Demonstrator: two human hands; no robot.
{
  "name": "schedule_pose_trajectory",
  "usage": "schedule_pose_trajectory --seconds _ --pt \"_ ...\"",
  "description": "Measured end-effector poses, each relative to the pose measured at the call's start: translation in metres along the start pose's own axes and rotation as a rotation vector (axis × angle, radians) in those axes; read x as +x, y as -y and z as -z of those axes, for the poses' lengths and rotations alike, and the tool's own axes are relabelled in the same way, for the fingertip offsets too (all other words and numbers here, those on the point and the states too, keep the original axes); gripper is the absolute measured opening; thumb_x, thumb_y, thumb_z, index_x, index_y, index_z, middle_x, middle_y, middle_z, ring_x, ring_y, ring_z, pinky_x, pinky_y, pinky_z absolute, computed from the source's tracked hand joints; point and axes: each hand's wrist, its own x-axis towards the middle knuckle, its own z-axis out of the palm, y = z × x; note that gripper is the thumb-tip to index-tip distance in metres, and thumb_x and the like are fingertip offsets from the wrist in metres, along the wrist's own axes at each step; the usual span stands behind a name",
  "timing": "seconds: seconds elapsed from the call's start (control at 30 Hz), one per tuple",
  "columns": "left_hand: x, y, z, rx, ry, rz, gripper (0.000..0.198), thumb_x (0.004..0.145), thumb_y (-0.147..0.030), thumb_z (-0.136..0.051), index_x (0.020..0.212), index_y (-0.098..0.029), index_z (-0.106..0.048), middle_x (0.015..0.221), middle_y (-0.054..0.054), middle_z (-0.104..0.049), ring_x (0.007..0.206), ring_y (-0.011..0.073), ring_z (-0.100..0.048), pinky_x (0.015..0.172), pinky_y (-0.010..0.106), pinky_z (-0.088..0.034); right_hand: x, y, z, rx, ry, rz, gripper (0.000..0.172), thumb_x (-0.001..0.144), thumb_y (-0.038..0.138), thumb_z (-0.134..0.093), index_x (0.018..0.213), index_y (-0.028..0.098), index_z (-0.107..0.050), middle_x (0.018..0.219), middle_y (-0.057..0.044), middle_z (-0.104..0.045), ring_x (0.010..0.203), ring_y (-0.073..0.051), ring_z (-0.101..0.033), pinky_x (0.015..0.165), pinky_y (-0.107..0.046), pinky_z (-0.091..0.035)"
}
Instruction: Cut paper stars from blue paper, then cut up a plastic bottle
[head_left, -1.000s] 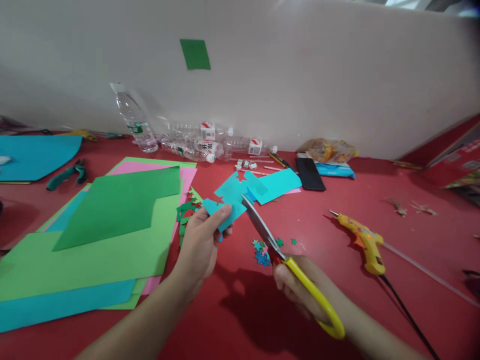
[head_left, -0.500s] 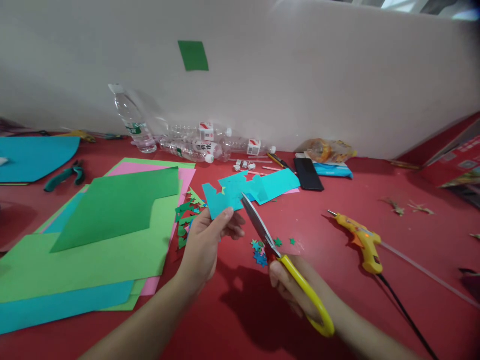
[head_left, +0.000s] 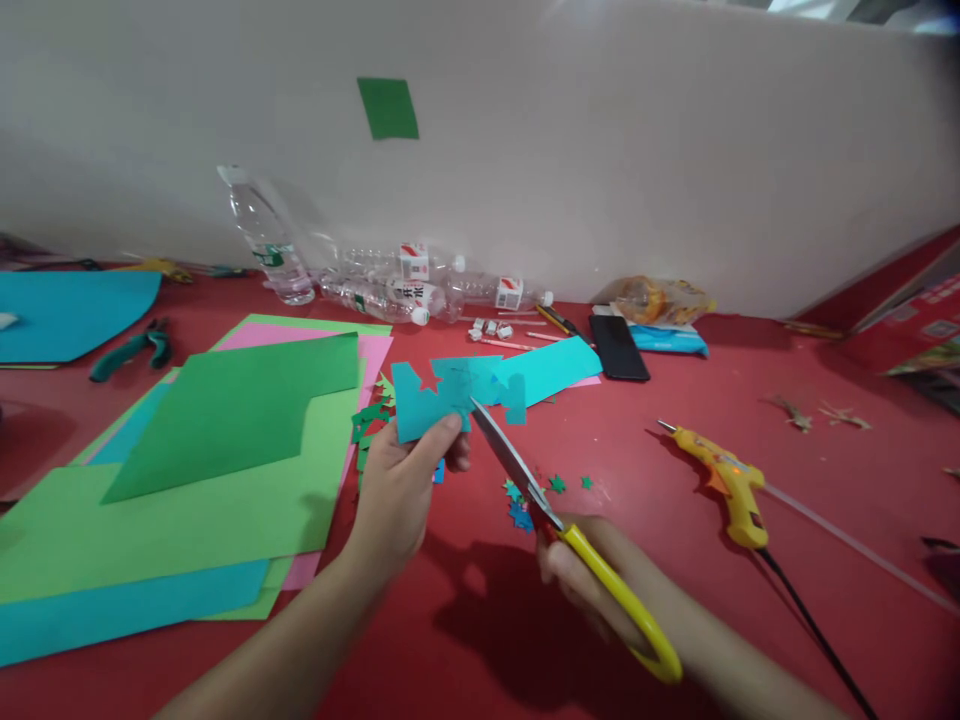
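Note:
My left hand [head_left: 401,480] pinches the lower edge of a piece of cyan paper [head_left: 435,395] with star-shaped holes cut in it, holding it above the red table [head_left: 675,450]. My right hand [head_left: 592,575] grips yellow-handled scissors [head_left: 570,540]; the blades point up and left, and their tips meet the paper's lower edge beside my left fingers. Small cut-out stars [head_left: 529,500] in blue and green lie on the table under the blades.
A stack of green, pink and blue paper sheets [head_left: 210,450] lies at left, with green scraps [head_left: 371,420] beside it. Plastic bottles [head_left: 390,285] line the wall. A yellow glue gun [head_left: 731,485], a black phone [head_left: 619,347], teal pliers [head_left: 135,348] and another cyan sheet [head_left: 547,368] lie around.
My left hand turned and shifted the cyan paper to the left, so the star hole now faces me. The scissor tips followed and now meet the paper's lower edge.

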Motion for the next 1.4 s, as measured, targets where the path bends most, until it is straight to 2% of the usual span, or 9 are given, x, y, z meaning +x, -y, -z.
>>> schedule_pose_trajectory --seconds 0.13,0.4,0.77,1.03,1.4 --pt "0.004 -0.008 0.004 0.031 0.052 0.058 0.013 0.068 -0.022 -0.072 0.061 -0.015 -0.063 0.052 -0.002 -0.062 0.046 0.0098 -0.055 0.045 0.021 -0.045 -0.004 0.003 0.006 -0.026 0.019 -0.012 0.063 0.082 0.080 -0.037 0.076 0.018 -0.049 0.059 0.005 -0.038 0.050 -0.009 -0.032 0.043 -0.023 -0.023" --pt "0.009 -0.012 0.009 -0.036 0.138 0.137 0.014 0.066 -0.024 -0.073 0.060 -0.016 -0.063 0.052 -0.001 -0.061 0.045 0.0094 -0.054 0.043 0.020 -0.045 -0.006 0.009 0.016 -0.079 0.082 -0.042 0.063 0.082 0.082 -0.035 0.073 0.019 -0.043 0.064 0.004 -0.036 0.056 -0.010 -0.032 0.049 -0.025 -0.023" --pt "0.011 -0.004 0.013 0.089 0.105 0.038 0.016 0.071 -0.025 -0.070 0.059 -0.017 -0.063 0.051 -0.002 -0.058 0.045 0.0085 -0.051 0.043 0.019 -0.042 -0.008 0.017 0.015 -0.158 0.069 -0.070 0.069 0.080 0.085 -0.029 0.074 0.019 -0.046 0.064 0.002 -0.040 0.055 -0.011 -0.034 0.049 -0.025 -0.026" --pt "0.010 -0.004 0.014 0.113 0.124 0.039 0.016 0.073 -0.026 -0.068 0.061 -0.016 -0.064 0.053 -0.001 -0.060 0.046 0.0097 -0.053 0.045 0.021 -0.045 -0.007 0.016 0.014 -0.133 0.063 -0.062 0.064 0.081 0.083 -0.033 0.073 0.020 -0.044 0.062 0.004 -0.038 0.053 -0.010 -0.033 0.046 -0.024 -0.024" --pt "0.011 -0.008 0.009 0.040 0.104 0.085 0.015 0.064 -0.025 -0.069 0.054 -0.017 -0.062 0.047 -0.001 -0.058 0.041 0.0100 -0.051 0.041 0.022 -0.042 -0.007 0.010 0.016 -0.017 0.131 0.000 0.060 0.084 0.079 -0.036 0.074 0.020 -0.045 0.055 0.005 -0.039 0.048 -0.008 -0.036 0.041 -0.021 -0.026"
